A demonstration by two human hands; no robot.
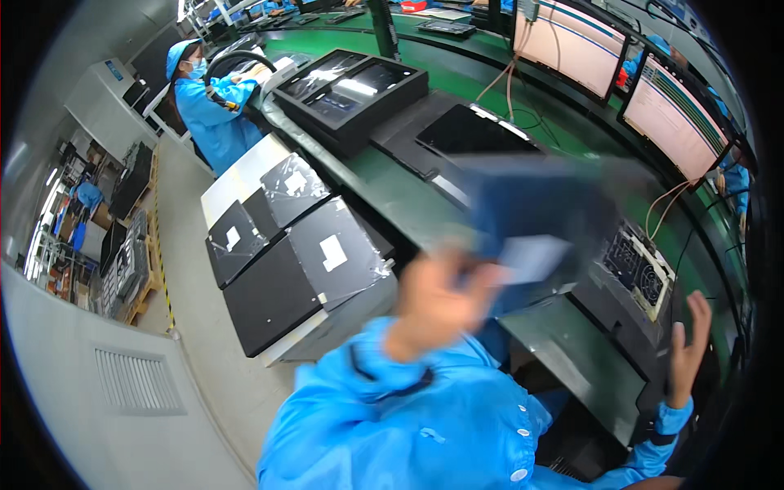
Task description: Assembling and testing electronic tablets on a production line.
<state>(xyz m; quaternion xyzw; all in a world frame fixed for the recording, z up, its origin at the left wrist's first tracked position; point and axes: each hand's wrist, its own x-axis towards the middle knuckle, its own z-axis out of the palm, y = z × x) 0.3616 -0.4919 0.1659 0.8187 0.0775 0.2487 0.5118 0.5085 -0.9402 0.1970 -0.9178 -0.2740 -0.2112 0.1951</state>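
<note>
A dark flat panel (523, 220), blurred by motion, hangs over the near edge of the green bench. It has a white label on it and looks wrapped in clear film. My left hand (445, 298) grips the panel by its left side, thumb and fingers closed on it. Fingers spread, my right hand (688, 351) is raised at the right with nothing in it. Nearest to it lies a black foam tray (600, 294) holding a panel with an exposed circuit board (641, 269).
Left of me, film-covered panels (331, 253) lie in black foam on a stack. On the green bench (400, 200) are a foam tray with glossy screens (351, 90) and a black panel (474, 131). Two monitors (572, 41) with hanging cables stand behind. A co-worker (212, 114) is at far left.
</note>
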